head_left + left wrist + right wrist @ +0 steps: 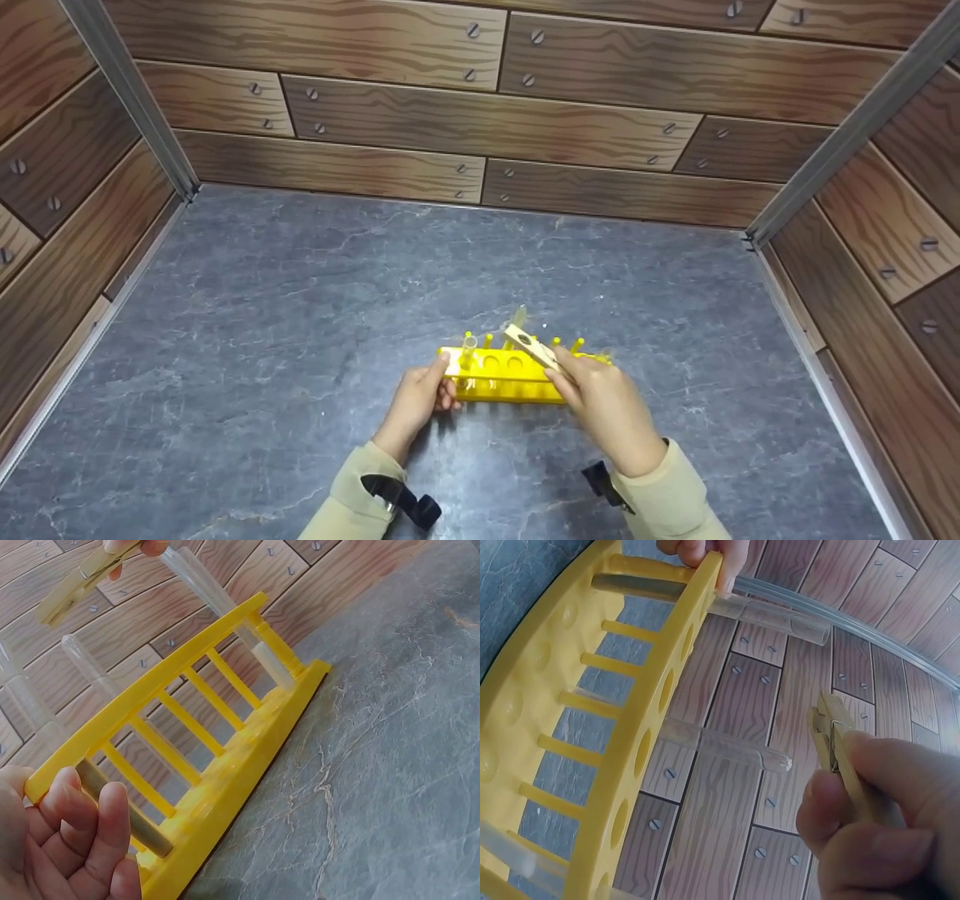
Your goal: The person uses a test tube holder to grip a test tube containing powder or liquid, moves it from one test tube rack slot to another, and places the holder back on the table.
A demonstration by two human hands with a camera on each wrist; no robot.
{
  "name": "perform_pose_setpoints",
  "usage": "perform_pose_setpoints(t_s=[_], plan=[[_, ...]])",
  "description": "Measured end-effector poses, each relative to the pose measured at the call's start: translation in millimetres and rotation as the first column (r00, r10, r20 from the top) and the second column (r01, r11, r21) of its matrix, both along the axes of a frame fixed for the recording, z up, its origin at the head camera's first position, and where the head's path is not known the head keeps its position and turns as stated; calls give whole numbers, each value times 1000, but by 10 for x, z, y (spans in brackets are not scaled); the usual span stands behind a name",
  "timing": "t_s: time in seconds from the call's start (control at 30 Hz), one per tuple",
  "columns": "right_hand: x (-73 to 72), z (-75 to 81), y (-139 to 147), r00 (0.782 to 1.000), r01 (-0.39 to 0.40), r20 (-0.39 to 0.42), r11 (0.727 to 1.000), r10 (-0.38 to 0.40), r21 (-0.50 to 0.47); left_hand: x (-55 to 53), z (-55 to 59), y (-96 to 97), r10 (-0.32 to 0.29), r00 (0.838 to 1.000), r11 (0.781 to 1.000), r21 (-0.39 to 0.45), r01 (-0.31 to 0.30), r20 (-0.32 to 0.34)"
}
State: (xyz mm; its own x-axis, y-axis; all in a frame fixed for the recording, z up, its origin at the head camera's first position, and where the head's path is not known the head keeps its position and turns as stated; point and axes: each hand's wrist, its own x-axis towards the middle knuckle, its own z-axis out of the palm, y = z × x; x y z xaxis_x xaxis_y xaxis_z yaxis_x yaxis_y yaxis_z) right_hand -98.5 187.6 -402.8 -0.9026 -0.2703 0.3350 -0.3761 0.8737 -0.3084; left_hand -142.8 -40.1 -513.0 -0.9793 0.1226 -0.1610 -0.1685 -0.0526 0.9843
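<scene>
My left hand (415,399) grips the left end of a yellow test tube rack (517,377), thumb on its top plate. My right hand (613,409) holds a wooden test tube clamp (834,731) above the rack, between thumb and fingers, with nothing in the clamp's jaws. Beside those jaws, a clear test tube (739,751) stands with its rounded closed end up. Near my left fingers, a tube (135,817) has dark grey-brown contents in its lower part. At the rack's right end, another tube (270,664) has white contents at its bottom.
The rack stands on a grey marble-patterned surface (300,300). Wood-print panels (390,112) wall the back and both sides, with metal strips (139,105) at the corners. Several round holes (643,754) run along the rack's top plate.
</scene>
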Motion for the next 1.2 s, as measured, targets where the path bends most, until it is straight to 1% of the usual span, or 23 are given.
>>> perform_pose_setpoints(t_s=[0.2, 0.3, 0.47, 0.63, 0.83, 1.03, 1.2], plan=[[9, 6, 31, 1000, 14, 18, 1000, -14, -8, -23, 4, -16, -18, 999, 1000, -15, 19, 41], [9, 11, 47, 999, 23, 22, 1000, -23, -3, -35, 12, -19, -27, 998, 1000, -14, 28, 50], [13, 8, 73, 999, 30, 19, 1000, -30, 6, -34, 7, -9, -23, 999, 1000, -6, 23, 40], [17, 1, 102, 1000, 26, -4, 1000, -26, 11, -14, -4, -5, -8, 1000, 1000, -26, 9, 20], [19, 10, 135, 1000, 27, -12, 1000, -27, 7, 0, -9, -11, -10, 1000, 1000, -30, 10, 5], [21, 12, 169, 999, 33, -24, 999, -32, 4, -10, -16, -10, -5, 1000, 1000, -28, 6, 15], [27, 9, 204, 999, 42, -23, 999, -42, 3, -9, -1, -13, -11, 1000, 999, -30, 12, 21]])
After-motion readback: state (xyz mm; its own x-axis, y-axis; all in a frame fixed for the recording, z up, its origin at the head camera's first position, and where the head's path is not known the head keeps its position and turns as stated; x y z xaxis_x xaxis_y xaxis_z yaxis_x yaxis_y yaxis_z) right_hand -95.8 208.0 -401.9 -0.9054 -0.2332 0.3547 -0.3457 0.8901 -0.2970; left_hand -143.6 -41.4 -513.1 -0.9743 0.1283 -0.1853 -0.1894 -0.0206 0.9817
